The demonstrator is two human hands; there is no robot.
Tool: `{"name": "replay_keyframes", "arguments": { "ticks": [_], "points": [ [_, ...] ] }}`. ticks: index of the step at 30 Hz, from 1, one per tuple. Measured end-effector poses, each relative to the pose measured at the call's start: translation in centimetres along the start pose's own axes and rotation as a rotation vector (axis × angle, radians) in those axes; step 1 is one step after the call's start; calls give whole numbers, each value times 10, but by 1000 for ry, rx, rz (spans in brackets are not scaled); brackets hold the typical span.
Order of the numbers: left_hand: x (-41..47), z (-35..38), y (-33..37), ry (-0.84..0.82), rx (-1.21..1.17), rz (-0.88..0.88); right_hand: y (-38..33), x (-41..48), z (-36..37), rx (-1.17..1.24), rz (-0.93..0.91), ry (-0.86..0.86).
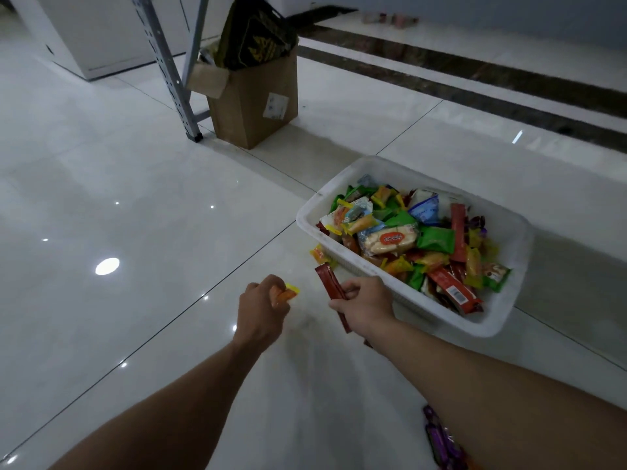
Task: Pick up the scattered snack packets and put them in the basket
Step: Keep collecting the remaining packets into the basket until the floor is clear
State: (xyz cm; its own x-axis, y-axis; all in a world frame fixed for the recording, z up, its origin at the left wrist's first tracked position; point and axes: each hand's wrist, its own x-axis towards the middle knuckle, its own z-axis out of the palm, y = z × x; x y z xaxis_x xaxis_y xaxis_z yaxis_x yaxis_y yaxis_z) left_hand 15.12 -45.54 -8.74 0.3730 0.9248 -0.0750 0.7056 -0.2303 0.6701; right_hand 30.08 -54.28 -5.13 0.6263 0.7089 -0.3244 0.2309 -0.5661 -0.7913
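Purple packets (pixel 441 442) lie on the glossy white tiled floor (pixel 135 198) at the very bottom of the view, just beside the person's right forearm and partly cut off by the frame. Further out, both bare arms reach forward over the tiles. The left hand (pixel 261 310) has its fingers (pixel 263 285) curled tight round a small orange-and-yellow packet (pixel 286 293), one yellow end poking out past the knuckles. The right hand (pixel 364 305) grips a long dark-red stick packet (pixel 330 283); the stick runs slantwise through the fist and shows at both ends. Whether it touches the floor cannot be told.

Just beyond the right hand stands the white plastic basket (pixel 386 166), set askew on the floor and heaped with green, orange, red, blue and purple snack packets (pixel 437 239), a pale cake in clear wrap (pixel 390 240) among them. One small orange packet (pixel 319 254) lies on the tiles against the basket's near left wall, close to the tip of the red stick.

Well behind, toward the far edge of the floor, an open cardboard box (pixel 251 106) holds a dark bag (pixel 254 32), and beside it a grey slotted shelf upright (pixel 169 69) stands on its foot. A white cabinet (pixel 101 35) stands at the far left, and dark stone stripes (pixel 475 76) cross the floor at the far right.
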Motion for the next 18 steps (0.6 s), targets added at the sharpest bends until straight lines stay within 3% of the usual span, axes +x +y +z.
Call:
{"name": "replay_keyframes", "arguments": {
  "ticks": [8, 18],
  "points": [
    [16, -29, 73, 112, -177, 96, -45, 1, -48, 129, -95, 77],
    [41, 11, 172, -19, -352, 126, -47, 44, -129, 231, -38, 225]
  ]
}}
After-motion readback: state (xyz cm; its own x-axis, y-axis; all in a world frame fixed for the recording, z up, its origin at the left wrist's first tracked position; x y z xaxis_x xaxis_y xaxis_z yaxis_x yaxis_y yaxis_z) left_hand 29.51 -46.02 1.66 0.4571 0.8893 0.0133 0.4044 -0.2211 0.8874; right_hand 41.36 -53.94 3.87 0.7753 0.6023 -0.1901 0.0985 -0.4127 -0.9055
